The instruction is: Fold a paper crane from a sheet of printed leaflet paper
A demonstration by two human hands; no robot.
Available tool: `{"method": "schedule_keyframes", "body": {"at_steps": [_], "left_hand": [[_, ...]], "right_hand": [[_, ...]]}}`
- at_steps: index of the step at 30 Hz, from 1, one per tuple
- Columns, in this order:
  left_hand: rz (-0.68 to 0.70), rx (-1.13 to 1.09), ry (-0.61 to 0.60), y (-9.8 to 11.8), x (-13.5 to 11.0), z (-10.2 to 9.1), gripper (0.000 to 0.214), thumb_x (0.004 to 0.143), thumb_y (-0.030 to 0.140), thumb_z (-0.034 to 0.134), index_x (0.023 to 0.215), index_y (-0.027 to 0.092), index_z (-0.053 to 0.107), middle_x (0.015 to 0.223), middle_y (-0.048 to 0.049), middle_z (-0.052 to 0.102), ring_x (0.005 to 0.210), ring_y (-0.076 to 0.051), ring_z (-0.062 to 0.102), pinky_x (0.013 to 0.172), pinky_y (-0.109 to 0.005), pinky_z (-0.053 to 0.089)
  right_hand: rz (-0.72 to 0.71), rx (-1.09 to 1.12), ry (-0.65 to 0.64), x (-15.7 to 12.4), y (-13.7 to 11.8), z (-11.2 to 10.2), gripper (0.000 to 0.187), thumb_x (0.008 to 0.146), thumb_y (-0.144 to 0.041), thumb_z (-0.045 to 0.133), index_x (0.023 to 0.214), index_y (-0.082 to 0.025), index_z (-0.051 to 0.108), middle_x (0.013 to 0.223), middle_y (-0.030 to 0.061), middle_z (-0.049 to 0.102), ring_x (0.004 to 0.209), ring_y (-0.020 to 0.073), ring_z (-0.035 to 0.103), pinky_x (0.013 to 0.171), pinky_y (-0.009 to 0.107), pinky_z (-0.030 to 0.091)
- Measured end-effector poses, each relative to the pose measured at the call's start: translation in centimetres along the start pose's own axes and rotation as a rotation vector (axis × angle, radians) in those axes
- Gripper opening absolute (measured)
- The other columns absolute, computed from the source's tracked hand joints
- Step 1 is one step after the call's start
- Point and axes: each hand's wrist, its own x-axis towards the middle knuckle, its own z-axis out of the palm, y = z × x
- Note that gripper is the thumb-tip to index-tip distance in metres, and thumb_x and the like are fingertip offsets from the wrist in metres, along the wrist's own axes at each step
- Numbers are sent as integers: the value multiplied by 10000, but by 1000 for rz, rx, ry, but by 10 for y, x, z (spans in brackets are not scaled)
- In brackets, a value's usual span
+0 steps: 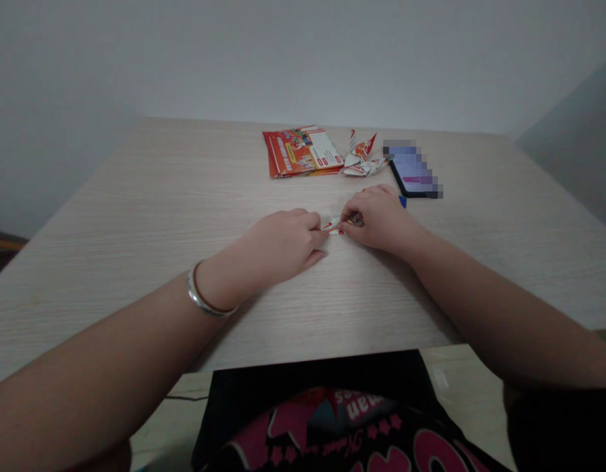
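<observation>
A small folded piece of printed paper (334,225), white with red and orange marks, lies on the table between my hands. My left hand (288,244), with a silver bangle at the wrist, has its fingers bent and the fingertips pressed on the paper's left end. Thumb and fingers of my right hand (376,217) pinch the paper at its other side and cover much of it. A bit of blue (403,202) shows behind the right hand; I cannot tell whether it belongs to the same paper.
Beyond my hands lies a stack of red and white printed leaflets (303,152). Folded paper shapes (364,157) sit beside it. A phone (414,174) with a lit, blurred screen lies at the right. The pale wooden table (150,196) meets a wall at the back.
</observation>
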Motion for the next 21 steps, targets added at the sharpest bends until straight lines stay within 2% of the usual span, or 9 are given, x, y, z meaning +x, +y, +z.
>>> {"method": "schedule_keyframes", "body": {"at_steps": [9, 15, 21], "left_hand": [[-46, -1, -66, 3, 1, -5, 340, 1062, 346, 563, 1237, 127, 755, 1169, -168, 727, 1021, -286, 689, 888, -402, 540], [-54, 57, -35, 6, 0, -8, 337, 1067, 348, 519, 1140, 146, 779, 1102, -142, 747, 898, -251, 689, 810, -382, 524], [-67, -1, 9, -3, -4, -1, 370, 1062, 327, 474, 983, 161, 795, 1003, -119, 764, 833, -222, 681, 814, -371, 511]], "right_hand": [[23, -60, -78, 3, -6, -6, 205, 947, -334, 682, 988, -214, 842, 1031, 110, 821, 1053, 295, 674, 976, 430, 376], [35, -69, -79, 3, -5, -4, 234, 963, -369, 659, 987, -221, 838, 1057, 114, 813, 1057, 299, 663, 957, 432, 379], [22, -60, -54, 1, -2, -1, 215, 954, -361, 668, 972, -226, 834, 1040, 109, 811, 1051, 300, 666, 949, 431, 387]]}}
